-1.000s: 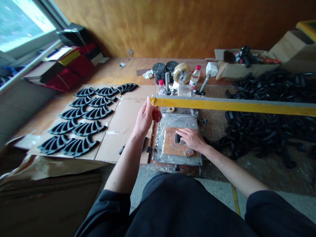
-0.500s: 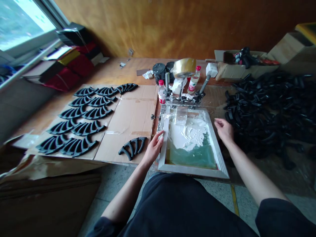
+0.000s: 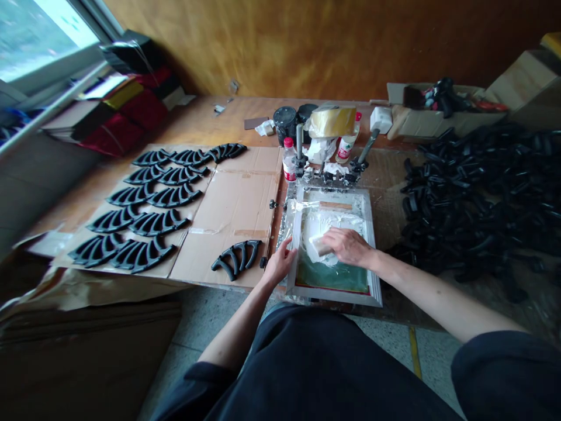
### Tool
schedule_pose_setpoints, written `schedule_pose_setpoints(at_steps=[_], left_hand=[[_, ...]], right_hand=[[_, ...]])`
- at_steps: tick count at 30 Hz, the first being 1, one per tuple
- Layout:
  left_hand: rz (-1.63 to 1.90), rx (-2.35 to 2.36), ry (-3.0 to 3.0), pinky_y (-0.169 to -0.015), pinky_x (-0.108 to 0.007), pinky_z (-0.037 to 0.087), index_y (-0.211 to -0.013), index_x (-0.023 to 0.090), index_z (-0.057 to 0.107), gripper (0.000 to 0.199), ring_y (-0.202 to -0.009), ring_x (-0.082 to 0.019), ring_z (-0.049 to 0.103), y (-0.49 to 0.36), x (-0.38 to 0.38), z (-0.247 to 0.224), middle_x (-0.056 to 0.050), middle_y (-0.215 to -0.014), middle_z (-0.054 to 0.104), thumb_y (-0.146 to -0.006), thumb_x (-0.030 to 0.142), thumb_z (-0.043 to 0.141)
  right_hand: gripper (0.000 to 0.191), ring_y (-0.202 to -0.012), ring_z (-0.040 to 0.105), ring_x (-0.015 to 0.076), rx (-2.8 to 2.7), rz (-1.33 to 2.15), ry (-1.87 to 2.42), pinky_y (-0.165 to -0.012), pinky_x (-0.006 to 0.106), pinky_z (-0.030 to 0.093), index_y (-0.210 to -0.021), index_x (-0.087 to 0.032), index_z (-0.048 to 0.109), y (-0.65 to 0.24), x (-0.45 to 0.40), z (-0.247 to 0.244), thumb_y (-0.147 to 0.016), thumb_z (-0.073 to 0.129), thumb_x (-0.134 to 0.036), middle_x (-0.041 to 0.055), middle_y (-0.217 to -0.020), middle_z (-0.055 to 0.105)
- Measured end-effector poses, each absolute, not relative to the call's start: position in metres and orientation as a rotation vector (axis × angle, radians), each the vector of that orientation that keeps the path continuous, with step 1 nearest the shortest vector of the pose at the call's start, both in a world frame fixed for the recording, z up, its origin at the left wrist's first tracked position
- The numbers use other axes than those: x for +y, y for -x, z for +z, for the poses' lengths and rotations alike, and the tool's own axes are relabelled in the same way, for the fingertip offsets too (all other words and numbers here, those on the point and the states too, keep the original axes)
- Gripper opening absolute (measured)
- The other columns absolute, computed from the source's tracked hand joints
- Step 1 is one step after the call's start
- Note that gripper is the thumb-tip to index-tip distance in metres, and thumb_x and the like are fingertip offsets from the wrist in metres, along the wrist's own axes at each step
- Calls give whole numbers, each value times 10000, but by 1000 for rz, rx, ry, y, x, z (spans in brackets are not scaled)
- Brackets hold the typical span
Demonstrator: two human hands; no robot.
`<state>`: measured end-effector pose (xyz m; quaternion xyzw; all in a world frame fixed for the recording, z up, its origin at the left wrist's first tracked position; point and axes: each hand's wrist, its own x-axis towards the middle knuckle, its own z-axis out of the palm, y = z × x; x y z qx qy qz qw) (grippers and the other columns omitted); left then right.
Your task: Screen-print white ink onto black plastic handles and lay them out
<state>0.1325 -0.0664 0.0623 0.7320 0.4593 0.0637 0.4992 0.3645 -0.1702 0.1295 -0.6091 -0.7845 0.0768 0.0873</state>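
A metal-framed screen (image 3: pixel 335 296) lies in front of me, hinged to a clamp (image 3: pixel 326 180) at its far edge. White paste (image 3: pixel 331 222) covers the upper middle of its green mesh (image 3: pixel 326 278). My right hand (image 3: pixel 348 247) is closed on a flat pale scraper (image 3: pixel 321 245), which touches the paste. At the left side of the frame, my left hand (image 3: pixel 281 262) has its fingers against the frame's edge. Left of that hand, one black curved piece (image 3: pixel 236 259) lies on cardboard (image 3: pixel 232 204).
Rows of black curved pieces (image 3: pixel 153 222) lie on the far left. A heap of black parts (image 3: pixel 482 204) covers the right side. Behind the clamp stand bottles (image 3: pixel 289 159), dark jars (image 3: pixel 284 123) and a tape roll (image 3: pixel 333 121). An open carton (image 3: pixel 456 121) is at the back right.
My right hand has moved left from beside the frame to over the screen and now holds the scraper. The frame's near right corner has shifted left and looks lower. My left hand stays at the left edge.
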Motion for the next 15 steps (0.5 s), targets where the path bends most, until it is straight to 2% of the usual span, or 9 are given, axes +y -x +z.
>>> schedule_pose_setpoints(at_steps=[3, 6, 12, 15], left_hand=[[160, 1112, -1760, -637, -255, 395, -1388, 289, 468, 552, -704, -161, 564, -132, -67, 62, 0, -783, 618, -885, 516, 468], [175, 1104, -1745, -626, -247, 393, -1377, 286, 483, 546, -693, -153, 559, -132, -67, 62, 0, -787, 618, -882, 516, 475], [229, 1118, -1672, -591, -232, 395, -1336, 262, 529, 542, -619, -129, 525, -132, -69, 72, 15, -729, 601, -851, 505, 527], [245, 1121, -1616, -568, -227, 398, -1335, 255, 534, 556, -568, -116, 496, -133, -69, 80, 29, -683, 581, -833, 492, 558]], right_hand=[[200, -834, 571, 192, -2507, 322, 1600, -728, 285, 402, -874, -183, 650, -370, -187, 137, -787, 519, -58, 58, -858, 661], [138, -803, 586, 185, -2417, 332, 1681, -695, 275, 409, -829, -202, 656, -373, -182, 143, -773, 575, -105, 28, -798, 659], [324, -959, 628, 202, -2212, 142, 1716, -803, 299, 469, -1045, -190, 682, -358, -190, 121, -795, 531, -49, 78, -1066, 695], [283, -924, 654, 191, -2179, 237, 1696, -791, 288, 491, -1042, -215, 690, -359, -196, 120, -818, 564, -95, 47, -1041, 711]])
